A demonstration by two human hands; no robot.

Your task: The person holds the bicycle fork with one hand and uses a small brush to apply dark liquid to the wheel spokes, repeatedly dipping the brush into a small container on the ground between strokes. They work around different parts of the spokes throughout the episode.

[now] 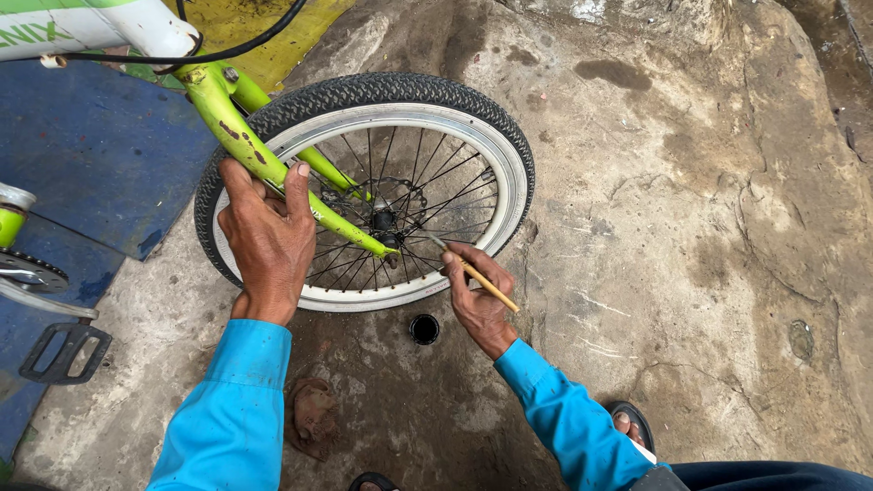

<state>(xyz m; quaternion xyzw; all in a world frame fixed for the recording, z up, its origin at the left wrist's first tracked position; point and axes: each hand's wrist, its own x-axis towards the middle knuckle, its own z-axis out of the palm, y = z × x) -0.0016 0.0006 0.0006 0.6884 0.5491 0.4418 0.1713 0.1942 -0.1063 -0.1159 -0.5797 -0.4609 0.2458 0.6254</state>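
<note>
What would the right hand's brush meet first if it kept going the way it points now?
Probably the wheel hub. The right hand aims the thin brush up-left through the spokes, its tip just short of the hub beside the green frame stay. Depth is unclear; a spoke may come first.

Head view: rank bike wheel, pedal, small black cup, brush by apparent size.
1. Bike wheel, largest by far.
2. Brush in the right hand and pedal: similar extent, unsure.
3. Small black cup, smallest.
Left hand grips the green frame.
</note>
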